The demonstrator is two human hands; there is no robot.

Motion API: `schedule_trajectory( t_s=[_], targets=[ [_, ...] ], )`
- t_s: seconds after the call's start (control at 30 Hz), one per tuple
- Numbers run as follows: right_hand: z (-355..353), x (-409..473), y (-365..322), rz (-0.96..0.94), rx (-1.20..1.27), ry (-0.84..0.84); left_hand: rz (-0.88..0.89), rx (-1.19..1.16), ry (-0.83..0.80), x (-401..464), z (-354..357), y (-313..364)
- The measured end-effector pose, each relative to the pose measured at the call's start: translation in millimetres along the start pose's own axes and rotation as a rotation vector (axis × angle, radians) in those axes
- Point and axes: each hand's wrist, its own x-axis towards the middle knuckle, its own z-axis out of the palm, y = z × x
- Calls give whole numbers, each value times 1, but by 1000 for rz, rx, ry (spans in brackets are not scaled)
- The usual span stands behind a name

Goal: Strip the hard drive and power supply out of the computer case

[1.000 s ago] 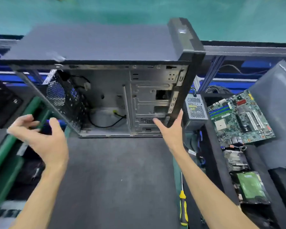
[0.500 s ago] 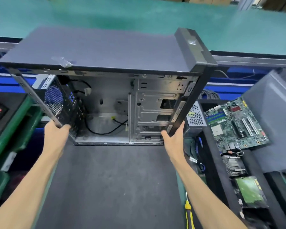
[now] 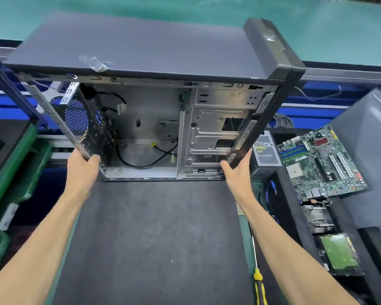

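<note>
An open grey computer case (image 3: 141, 47) stands upright on the dark mat (image 3: 154, 238), its open side facing me. Inside are bare metal, a drive cage (image 3: 209, 137) and loose black cables (image 3: 145, 159). My left hand (image 3: 81, 170) grips the lower end of the case's rear frame. My right hand (image 3: 238, 172) grips the lower end of the black front bezel. A power supply (image 3: 265, 151) sits just right of the case. A hard drive (image 3: 339, 254) lies green board up in a bin at the lower right.
A motherboard (image 3: 321, 159) and a heatsink (image 3: 317, 216) lie in the black bins on the right. A yellow-handled screwdriver (image 3: 259, 280) lies along the mat's right edge. Green crates (image 3: 15, 168) stand on the left. A teal floor lies beyond the bench.
My left hand left the green crate area and took hold of the case's rear frame. The case now looks larger and nearer, its top tipped more toward me.
</note>
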Motion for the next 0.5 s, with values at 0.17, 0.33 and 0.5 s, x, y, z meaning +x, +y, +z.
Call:
schedule_trajectory(
  t_s=[0.17,0.33,0.5],
  targets=[
    [-6,-1,-7,11,-77,-35,28,-7,-18,3,0,-6],
    [-25,-13,-17,-19,-166,-150,51,-44,-149,5,-7,-8],
    [-48,-49,-7,51,-223,-68,15,-104,-136,-23,-1,-8]
  ],
)
